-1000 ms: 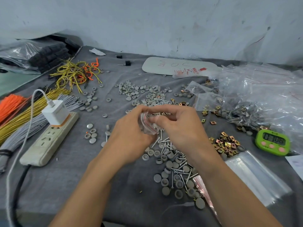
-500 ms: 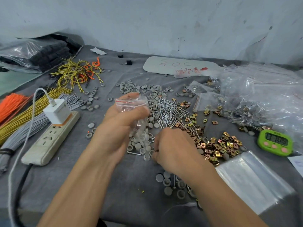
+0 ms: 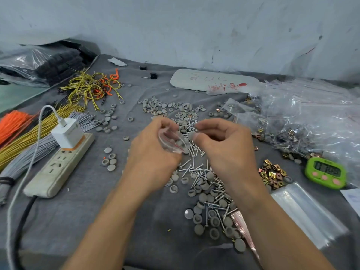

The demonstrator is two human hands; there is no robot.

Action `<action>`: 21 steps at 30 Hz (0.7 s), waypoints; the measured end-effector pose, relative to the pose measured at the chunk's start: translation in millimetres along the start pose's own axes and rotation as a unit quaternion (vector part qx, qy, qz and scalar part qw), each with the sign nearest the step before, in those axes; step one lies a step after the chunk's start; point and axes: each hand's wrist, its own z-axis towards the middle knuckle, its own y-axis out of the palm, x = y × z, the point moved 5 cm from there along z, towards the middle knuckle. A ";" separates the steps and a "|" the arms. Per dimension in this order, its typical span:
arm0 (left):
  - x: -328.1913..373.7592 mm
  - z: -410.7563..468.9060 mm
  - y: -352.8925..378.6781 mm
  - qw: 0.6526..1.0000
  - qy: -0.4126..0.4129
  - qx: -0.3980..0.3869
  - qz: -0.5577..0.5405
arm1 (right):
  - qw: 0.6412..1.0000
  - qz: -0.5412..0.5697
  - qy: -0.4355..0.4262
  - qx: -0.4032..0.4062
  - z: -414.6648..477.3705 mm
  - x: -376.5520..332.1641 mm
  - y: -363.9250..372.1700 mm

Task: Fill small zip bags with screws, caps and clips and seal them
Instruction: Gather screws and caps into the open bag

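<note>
My left hand (image 3: 152,152) grips a small clear zip bag (image 3: 172,141) with a red seal line; grey caps show inside it. My right hand (image 3: 228,147) pinches a grey cap (image 3: 191,135) right at the bag's mouth. Below the hands lies a pile of grey caps (image 3: 206,199) mixed with silver screws (image 3: 194,168). Gold clips (image 3: 272,175) lie to the right. A stack of empty zip bags (image 3: 307,217) lies at the lower right.
A power strip (image 3: 58,166) with a white charger (image 3: 68,132) sits at the left beside bundles of orange, yellow and grey ties (image 3: 29,133). A green timer (image 3: 325,172) and filled bags (image 3: 311,123) lie at the right. More caps (image 3: 163,108) are scattered farther back.
My right hand rose from the pile with a grey cap and came to the bag's mouth. My left hand lowered the bag and tilted it toward the right hand.
</note>
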 end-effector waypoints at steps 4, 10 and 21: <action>3.7 -3.6 13.6 0.995 0.033 -0.053 0.072 | 0.997 0.035 0.018 -0.071 -5.7 -3.6 10.5; -1.8 -0.7 16.4 0.996 0.009 -0.090 0.017 | 0.995 0.021 0.001 -0.094 -4.6 -3.1 15.5; -15.3 5.6 -14.9 0.986 -0.057 0.131 -0.090 | 0.863 -0.461 -0.035 -0.204 -17.3 15.8 31.8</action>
